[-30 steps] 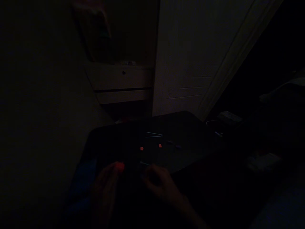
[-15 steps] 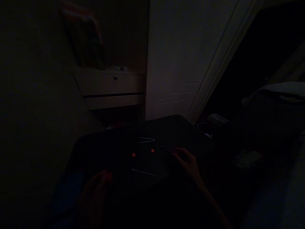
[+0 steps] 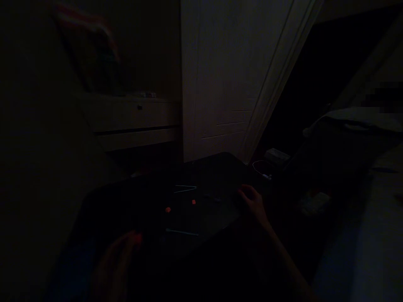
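The light is very dim. At the lower left, my left hand [image 3: 115, 256] is closed on a small red piece [image 3: 137, 238] whose exact kind is too dark to tell. My right hand [image 3: 254, 203] hovers by the right side of the black table [image 3: 220, 167], fingers curved and apart, holding nothing visible. To its left lies a dark slim object [image 3: 212, 198], barely distinguishable. Two small orange pieces lie mid-table: a roundish one [image 3: 168, 209] and a squarish one [image 3: 193, 202]. Behind them sits a V-shaped pair of thin sticks [image 3: 185, 188]; nearer me lies a single thin stick [image 3: 181, 232].
Beyond the table stand a pale door panel [image 3: 217, 84] and a drawer unit [image 3: 135, 117]. On the right, a box [image 3: 277, 157] and a white cable [image 3: 258, 170] are on the floor, near a bed-like surface [image 3: 371, 235].
My right hand has let go of the dark slim object and drawn away to the right; that object now lies on the table. My left hand still holds the red piece. The view has shifted slightly.
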The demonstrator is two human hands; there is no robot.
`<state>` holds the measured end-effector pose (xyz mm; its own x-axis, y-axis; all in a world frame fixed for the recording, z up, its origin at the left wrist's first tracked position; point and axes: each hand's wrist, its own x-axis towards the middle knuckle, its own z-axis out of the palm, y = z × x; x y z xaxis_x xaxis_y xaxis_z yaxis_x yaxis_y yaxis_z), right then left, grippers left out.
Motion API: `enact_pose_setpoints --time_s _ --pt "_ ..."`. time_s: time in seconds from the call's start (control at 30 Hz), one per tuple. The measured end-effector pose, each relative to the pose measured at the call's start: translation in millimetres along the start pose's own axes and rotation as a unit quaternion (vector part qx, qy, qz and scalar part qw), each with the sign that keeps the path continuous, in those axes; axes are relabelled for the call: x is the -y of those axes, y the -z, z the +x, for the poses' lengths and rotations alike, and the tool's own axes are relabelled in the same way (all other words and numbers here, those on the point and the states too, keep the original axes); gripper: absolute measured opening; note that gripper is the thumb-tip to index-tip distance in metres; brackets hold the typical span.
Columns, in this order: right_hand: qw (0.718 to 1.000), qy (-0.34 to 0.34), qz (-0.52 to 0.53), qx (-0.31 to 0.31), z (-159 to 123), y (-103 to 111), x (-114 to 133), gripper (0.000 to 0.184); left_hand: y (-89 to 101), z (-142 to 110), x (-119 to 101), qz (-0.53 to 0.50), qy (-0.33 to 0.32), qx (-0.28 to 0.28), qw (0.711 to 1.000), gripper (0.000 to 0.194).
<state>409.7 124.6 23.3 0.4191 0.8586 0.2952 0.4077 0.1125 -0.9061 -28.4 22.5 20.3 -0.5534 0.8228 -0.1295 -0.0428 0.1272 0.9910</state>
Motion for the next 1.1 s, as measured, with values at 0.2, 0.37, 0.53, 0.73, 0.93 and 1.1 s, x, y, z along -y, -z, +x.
enact_pose_setpoints --time_s 0.2,0.37,0.53,0.73,0.93,1.1 --pt "1.0 0.017 -0.016 0.008 -1.0 -1.1 -6.4 0.065 3.4 0.0 1.0 -0.004 -0.024 0.014 1.0 0.044" --pt "0.995 0.062 -0.047 0.059 -1.8 -4.2 -3.0 0.058 3.4 2.3 0.6 0.029 -0.025 0.014 0.999 0.044" --pt "0.982 0.123 -0.068 0.125 -21.9 -17.5 18.1 0.038 2.1 1.7 1.3 0.028 -0.02 0.012 0.999 0.047" --pt "0.907 0.268 -0.199 0.257 -53.3 -53.8 47.3 0.024 1.8 3.5 1.1 0.068 -0.004 0.015 0.998 0.056" --pt "0.897 0.305 -0.201 0.249 -53.0 -55.0 41.8 0.031 2.4 7.1 6.1 0.048 -0.004 0.01 0.999 0.057" --pt "0.932 0.255 -0.193 0.173 -41.1 -38.2 21.8 0.035 2.2 4.9 6.8 0.018 0.003 0.012 1.0 0.053"
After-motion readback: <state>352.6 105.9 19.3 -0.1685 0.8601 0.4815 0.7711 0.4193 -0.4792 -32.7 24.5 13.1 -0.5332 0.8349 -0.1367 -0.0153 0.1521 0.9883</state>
